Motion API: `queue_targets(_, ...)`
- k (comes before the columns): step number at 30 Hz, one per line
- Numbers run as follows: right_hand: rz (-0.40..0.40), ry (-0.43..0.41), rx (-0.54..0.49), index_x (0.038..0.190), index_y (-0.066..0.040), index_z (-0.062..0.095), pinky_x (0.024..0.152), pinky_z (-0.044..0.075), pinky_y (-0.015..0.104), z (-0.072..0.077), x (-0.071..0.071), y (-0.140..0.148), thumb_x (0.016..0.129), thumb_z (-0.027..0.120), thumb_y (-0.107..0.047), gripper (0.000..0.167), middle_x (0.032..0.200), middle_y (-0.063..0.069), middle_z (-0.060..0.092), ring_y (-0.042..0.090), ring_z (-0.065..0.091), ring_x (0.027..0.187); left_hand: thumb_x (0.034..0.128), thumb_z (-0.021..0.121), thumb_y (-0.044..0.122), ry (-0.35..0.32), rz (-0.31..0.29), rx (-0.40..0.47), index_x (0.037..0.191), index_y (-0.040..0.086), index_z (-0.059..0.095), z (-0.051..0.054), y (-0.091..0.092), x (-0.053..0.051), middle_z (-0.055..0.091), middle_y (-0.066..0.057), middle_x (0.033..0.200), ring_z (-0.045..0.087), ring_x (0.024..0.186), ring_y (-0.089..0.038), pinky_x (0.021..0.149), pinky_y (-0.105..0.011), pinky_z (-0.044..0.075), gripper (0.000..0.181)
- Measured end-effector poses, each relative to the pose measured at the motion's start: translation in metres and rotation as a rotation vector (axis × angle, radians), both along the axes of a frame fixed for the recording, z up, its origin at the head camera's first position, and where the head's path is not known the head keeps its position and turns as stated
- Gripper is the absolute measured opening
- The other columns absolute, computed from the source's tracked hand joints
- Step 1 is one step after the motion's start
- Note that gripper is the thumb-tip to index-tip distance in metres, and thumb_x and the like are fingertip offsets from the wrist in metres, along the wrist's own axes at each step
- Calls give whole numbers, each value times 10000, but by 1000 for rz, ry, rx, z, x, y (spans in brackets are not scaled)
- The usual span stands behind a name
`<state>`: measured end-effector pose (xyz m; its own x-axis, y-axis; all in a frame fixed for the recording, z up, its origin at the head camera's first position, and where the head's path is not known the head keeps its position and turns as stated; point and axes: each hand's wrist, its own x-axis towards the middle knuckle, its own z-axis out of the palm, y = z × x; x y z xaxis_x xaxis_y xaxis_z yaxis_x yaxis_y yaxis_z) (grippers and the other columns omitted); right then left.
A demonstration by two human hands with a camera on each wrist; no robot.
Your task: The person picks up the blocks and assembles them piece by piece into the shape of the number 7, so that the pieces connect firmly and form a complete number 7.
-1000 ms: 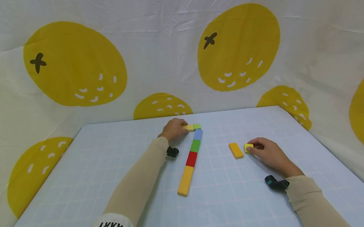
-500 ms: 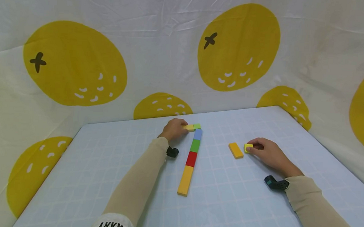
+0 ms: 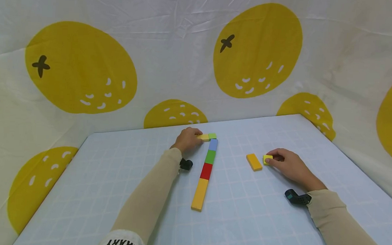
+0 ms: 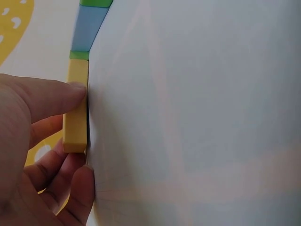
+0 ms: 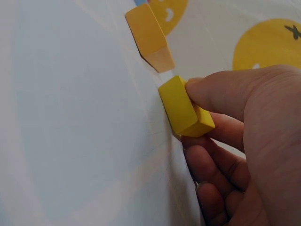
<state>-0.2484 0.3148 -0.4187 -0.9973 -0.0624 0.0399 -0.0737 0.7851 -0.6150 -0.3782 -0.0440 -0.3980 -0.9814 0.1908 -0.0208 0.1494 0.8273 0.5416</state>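
Observation:
My left hand (image 3: 187, 139) pinches a pale yellow block (image 3: 203, 137) at the far middle of the table, its right end touching a light green block (image 3: 212, 136). In the left wrist view the thumb lies on the yellow block (image 4: 76, 127). Just nearer stands a line of a blue block (image 3: 213, 145), a green block (image 3: 210, 157), a red block (image 3: 206, 171) and a long orange-yellow block (image 3: 200, 195). On the right, my right hand (image 3: 290, 166) pinches a bright yellow block (image 3: 267, 160) between thumb and fingers, beside an orange block (image 3: 254, 162).
A pale blue checked cloth (image 3: 240, 221) covers the table. Behind and at both sides hangs a white sheet (image 3: 176, 62) with large yellow fruit prints. Dark wrist devices show on both wrists.

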Motion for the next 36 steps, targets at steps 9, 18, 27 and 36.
queue_targets(9, 4, 4, -1, 1232, -61, 645, 833, 465, 426, -1, -1, 1, 948, 682, -429, 466, 1090, 109, 629, 279, 540, 971, 938, 695, 232, 1, 3, -1, 1272, 135, 698, 0, 0, 1, 628, -37, 1286, 510, 1123, -227, 1015, -412, 427, 348)
queue_targets(18, 2, -1, -6, 1250, -64, 637, 850, 465, 440, -1, 0, 1, 953, 673, -434, 476, 1117, 115, 627, 285, 541, 992, 940, 695, 242, 4, 12, -3, 1282, 139, 695, 0, 2, 1, 614, -34, 1278, 499, 1111, -225, 1002, -406, 431, 357)
queue_targets(27, 4, 1, -12, 1248, -58, 635, 848, 463, 438, 0, 1, 0, 953, 672, -436, 481, 1116, 118, 624, 287, 538, 990, 932, 703, 241, 12, 16, -8, 1307, 157, 677, -4, 1, -2, 604, -41, 1295, 510, 1142, -223, 1021, -404, 431, 385)
queue_targets(36, 2, -13, -17, 1242, -67, 637, 859, 463, 446, 2, 2, 0, 953, 666, -453, 483, 1123, 119, 622, 294, 534, 1000, 920, 727, 229, 18, 7, -1, 1365, 133, 606, -3, -3, 1, 603, -73, 1284, 527, 1139, -233, 1023, -393, 440, 471)
